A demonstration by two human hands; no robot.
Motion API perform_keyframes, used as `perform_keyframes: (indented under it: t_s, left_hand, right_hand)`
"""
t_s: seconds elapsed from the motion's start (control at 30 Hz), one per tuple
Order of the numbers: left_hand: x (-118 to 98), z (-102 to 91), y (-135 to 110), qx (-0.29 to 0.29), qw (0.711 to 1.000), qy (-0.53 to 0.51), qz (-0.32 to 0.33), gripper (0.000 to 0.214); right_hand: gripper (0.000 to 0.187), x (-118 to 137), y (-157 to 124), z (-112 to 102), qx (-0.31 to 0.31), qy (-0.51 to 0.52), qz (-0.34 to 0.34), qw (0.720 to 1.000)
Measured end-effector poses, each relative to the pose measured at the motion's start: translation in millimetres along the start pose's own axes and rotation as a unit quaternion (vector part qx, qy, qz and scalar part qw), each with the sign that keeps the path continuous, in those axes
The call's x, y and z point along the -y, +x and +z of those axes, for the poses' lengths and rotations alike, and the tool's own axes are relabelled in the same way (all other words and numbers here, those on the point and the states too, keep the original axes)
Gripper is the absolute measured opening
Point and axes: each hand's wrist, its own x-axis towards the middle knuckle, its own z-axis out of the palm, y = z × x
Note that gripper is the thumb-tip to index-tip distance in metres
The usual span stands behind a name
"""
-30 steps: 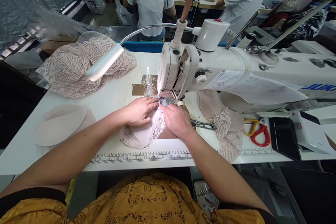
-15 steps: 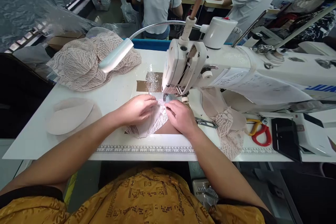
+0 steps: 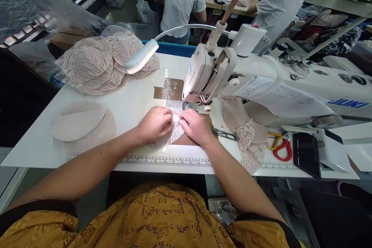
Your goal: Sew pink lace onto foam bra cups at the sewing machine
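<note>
Left hand (image 3: 155, 123): curled, pinching lace piece (image 3: 173, 136) | Right hand (image 3: 197, 126): curled, pinching same piece | Lace piece: on table (image 3: 132, 102), just before needle (image 3: 186, 105) | Risk: fingertips close to needle; a slipped grip would likely skew the lace.

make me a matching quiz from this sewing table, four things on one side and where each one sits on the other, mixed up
1 lace piece
2 scissors
3 lace pile
4 foam pads

a far left of the table
b near left, lying flat
c between left hand and right hand, by the needle
d right side, in front of the sewing machine

Pairs: 1-c, 2-d, 3-a, 4-b
</note>
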Motion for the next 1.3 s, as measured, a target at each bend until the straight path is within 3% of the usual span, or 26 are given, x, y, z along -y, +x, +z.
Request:
perform_keyframes:
  t_s: [0.13,0.23,0.43,0.67,0.83,0.97,1.03,1.13,1.23,1.3]
  left_hand:
    - [0,1.2,-3,-0.023,1.0,-0.009,0.015,0.028]
    - [-3,1.0,-3,-0.02,0.999,0.024,0.027,0.036]
    - [-5,4.0,0,-0.014,1.0,0.026,0.011,0.025]
    - [11,0.9,1,-0.029,0.994,-0.103,0.019,0.018]
    - [14,-1.5,2,-0.033,0.985,-0.167,-0.016,0.022]
    - [15,-2.3,1,-0.034,0.973,-0.224,-0.032,0.026]
    - [15,-2.4,1,-0.035,0.97,-0.239,-0.034,0.027]
    - [17,-2.3,0,-0.033,0.964,-0.261,-0.042,0.027]
    - [18,-0.9,0,-0.03,0.958,-0.281,-0.047,0.027]
    - [20,1.6,0,-0.032,0.96,-0.275,-0.038,0.027]
  right_hand:
    - [0.014,3,-5,-4,-0.022,0.042,-0.026,0.999]
    - [0.019,4,-7,-5,0.005,0.065,-0.065,0.996]
    - [0.017,2,-8,-5,0.035,0.118,-0.082,0.989]
    - [0.012,-1,-2,-14,0.08,0.197,0.018,0.977]
    - [0.018,4,11,-25,0.149,0.211,0.073,0.963]
    - [0.02,14,19,-29,0.162,0.224,0.117,0.954]
    - [0.018,21,22,-29,0.186,0.263,0.191,0.927]
    - [0.011,30,23,-27,0.204,0.387,0.346,0.83]
    - [0.009,35,22,-22,0.137,0.521,0.436,0.721]
    - [0.009,36,24,-17,0.097,0.567,0.462,0.675]
